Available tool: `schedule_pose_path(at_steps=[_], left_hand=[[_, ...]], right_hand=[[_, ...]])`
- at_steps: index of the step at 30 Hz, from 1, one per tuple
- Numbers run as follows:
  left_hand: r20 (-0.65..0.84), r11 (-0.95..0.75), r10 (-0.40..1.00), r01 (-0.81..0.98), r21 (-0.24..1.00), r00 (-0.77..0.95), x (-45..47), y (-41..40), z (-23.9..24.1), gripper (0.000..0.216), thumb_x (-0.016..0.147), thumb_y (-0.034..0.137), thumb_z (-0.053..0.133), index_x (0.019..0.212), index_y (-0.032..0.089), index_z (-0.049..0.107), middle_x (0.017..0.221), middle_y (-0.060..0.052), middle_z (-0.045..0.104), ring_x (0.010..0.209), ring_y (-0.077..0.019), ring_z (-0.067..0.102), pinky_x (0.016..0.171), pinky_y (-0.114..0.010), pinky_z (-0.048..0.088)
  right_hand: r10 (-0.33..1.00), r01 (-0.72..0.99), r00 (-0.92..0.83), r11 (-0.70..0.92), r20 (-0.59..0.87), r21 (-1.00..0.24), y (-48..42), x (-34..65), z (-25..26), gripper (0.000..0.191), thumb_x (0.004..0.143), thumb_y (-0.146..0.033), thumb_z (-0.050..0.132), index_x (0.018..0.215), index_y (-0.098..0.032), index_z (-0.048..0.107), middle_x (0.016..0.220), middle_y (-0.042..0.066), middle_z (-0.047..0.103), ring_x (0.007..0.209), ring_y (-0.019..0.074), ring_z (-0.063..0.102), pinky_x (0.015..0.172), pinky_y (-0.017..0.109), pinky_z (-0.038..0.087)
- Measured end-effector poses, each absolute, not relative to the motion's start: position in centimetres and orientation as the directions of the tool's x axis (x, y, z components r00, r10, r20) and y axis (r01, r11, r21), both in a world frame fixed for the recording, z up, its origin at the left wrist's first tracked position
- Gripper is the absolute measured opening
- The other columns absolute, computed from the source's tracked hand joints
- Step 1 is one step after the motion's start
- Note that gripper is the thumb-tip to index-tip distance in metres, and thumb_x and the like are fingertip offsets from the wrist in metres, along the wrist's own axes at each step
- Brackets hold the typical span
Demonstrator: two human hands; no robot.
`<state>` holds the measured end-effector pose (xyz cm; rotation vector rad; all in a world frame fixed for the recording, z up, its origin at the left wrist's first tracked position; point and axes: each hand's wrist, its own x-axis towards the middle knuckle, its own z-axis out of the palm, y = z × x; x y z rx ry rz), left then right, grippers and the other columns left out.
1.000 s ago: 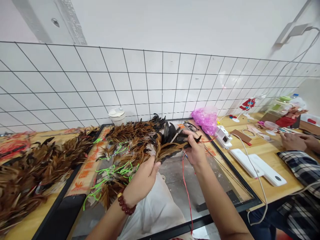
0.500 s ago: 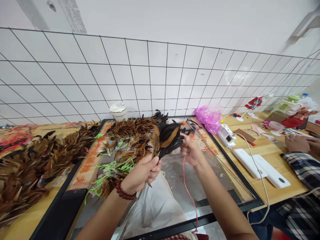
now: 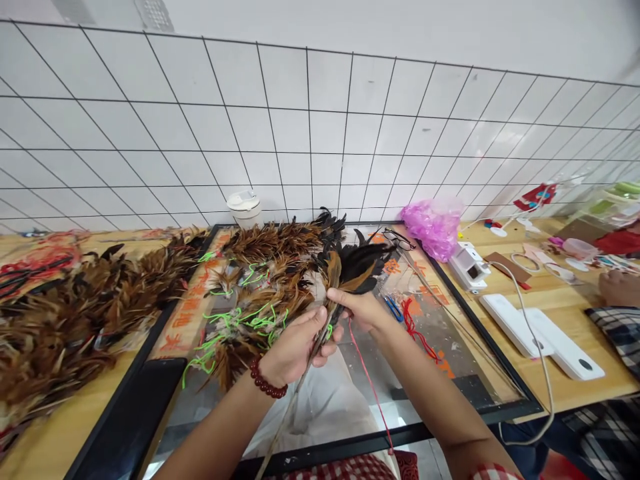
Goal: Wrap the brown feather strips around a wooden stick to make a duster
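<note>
My left hand (image 3: 295, 347) is closed around a thin stick (image 3: 287, 417) that carries a bunch of black and brown feathers (image 3: 353, 267) at its upper end. My right hand (image 3: 361, 308) pinches the same stick just below the feathers, together with a red string (image 3: 373, 390) that hangs down toward me. A red bead bracelet (image 3: 265, 383) sits on my left wrist. Both hands meet over a black-framed glass panel (image 3: 475, 380).
Brown feather bundles tied with green cord (image 3: 250, 303) lie on the panel, with more feathers (image 3: 60, 327) on the wooden table at left. A white cup (image 3: 245, 208), pink plastic bag (image 3: 433, 227), glasses (image 3: 397, 239) and white devices (image 3: 543, 333) lie around. Another person's hand (image 3: 619, 287) rests at right.
The feather bunch swung upright and nearer to me. My right hand came down from the feather tips to the stick beside my left hand. The view shifted slightly downward.
</note>
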<state>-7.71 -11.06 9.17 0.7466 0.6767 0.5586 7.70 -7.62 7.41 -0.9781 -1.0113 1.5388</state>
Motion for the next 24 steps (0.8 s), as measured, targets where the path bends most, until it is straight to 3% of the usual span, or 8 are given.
schedule_pose_path(at_steps=[4,9,12,16,18,20,22,24], left_hand=[[-0.361,0.604,0.677,-0.204,0.770,0.641,-7.6,-11.2,9.5,0.040,0.084,0.052,0.057,0.101,0.017,0.048,0.079,-0.003,0.053,0.049,-0.0078,0.048,0.033,-0.014,0.016],[-0.376,0.600,0.670,-0.169,0.782,0.640,-7.6,-11.2,9.2,0.042,0.078,0.050,0.066,0.095,0.015,0.049,0.070,0.004,0.045,0.044,-0.0004,0.031,0.037,-0.012,0.010],[-0.386,0.616,0.650,-0.157,0.772,0.654,-8.0,-11.0,9.1,0.044,0.075,0.050,0.070,0.088,0.014,0.049,0.064,0.006,0.038,0.045,-0.0004,0.028,0.038,-0.013,0.013],[-0.390,0.641,0.638,-0.178,0.747,0.664,-8.7,-11.2,9.2,0.046,0.071,0.049,0.074,0.086,0.013,0.049,0.063,0.006,0.037,0.047,-0.0016,0.031,0.040,-0.014,0.018],[-0.395,0.637,0.651,-0.184,0.749,0.648,-8.9,-11.2,9.2,0.047,0.070,0.049,0.074,0.087,0.013,0.049,0.064,0.006,0.038,0.047,-0.0011,0.030,0.040,-0.014,0.016],[-0.400,0.623,0.669,-0.179,0.761,0.627,-9.1,-11.2,9.1,0.048,0.070,0.049,0.075,0.088,0.012,0.049,0.065,0.006,0.038,0.047,-0.0005,0.027,0.041,-0.014,0.013],[-0.408,0.618,0.674,-0.167,0.768,0.616,-9.1,-11.1,9.1,0.048,0.070,0.049,0.075,0.088,0.012,0.049,0.065,0.006,0.038,0.047,-0.0002,0.026,0.041,-0.014,0.010],[-0.412,0.618,0.675,-0.165,0.769,0.612,-8.9,-11.0,9.0,0.047,0.070,0.047,0.075,0.088,0.012,0.049,0.065,0.006,0.038,0.047,-0.0001,0.026,0.042,-0.014,0.009]], right_hand=[[0.978,-0.333,-0.165,-0.180,-0.131,-0.926,-7.2,8.2,7.7,0.050,0.056,-0.060,0.079,0.072,-0.017,0.060,0.053,-0.003,0.055,0.035,0.0063,0.039,0.031,0.021,0.027],[0.993,-0.370,-0.035,-0.119,-0.114,-0.922,-6.9,8.5,7.9,0.050,0.053,-0.053,0.083,0.081,-0.019,0.062,0.065,-0.001,0.064,0.047,0.0104,0.051,0.039,0.022,0.037],[0.989,-0.492,0.056,-0.094,-0.139,-0.866,-6.3,8.7,8.3,0.055,0.047,-0.054,0.085,0.084,-0.020,0.064,0.070,0.000,0.066,0.059,0.0140,0.058,0.048,0.024,0.043],[0.963,-0.568,0.255,0.075,-0.088,-0.820,-5.3,10.2,9.2,0.048,0.056,-0.056,0.079,0.083,-0.019,0.065,0.067,-0.001,0.063,0.055,0.0122,0.054,0.048,0.024,0.042],[0.886,-0.457,0.463,0.260,0.022,-0.851,-5.1,11.3,9.8,0.038,0.061,-0.048,0.078,0.082,-0.019,0.064,0.063,-0.004,0.059,0.051,0.0089,0.048,0.046,0.021,0.037],[0.819,-0.263,0.545,0.369,0.179,-0.891,-5.1,12.5,10.5,0.029,0.064,-0.040,0.078,0.081,-0.019,0.066,0.063,-0.005,0.058,0.052,0.0078,0.047,0.049,0.020,0.037],[0.850,-0.084,0.429,0.375,0.306,-0.923,-5.3,13.2,11.2,0.021,0.067,-0.036,0.075,0.077,-0.018,0.068,0.065,-0.003,0.061,0.057,0.0089,0.050,0.055,0.021,0.040],[0.911,0.045,0.256,0.322,0.323,-0.946,-5.5,13.5,11.7,0.015,0.068,-0.033,0.071,0.071,-0.018,0.070,0.066,-0.002,0.063,0.061,0.0109,0.053,0.059,0.023,0.042]])
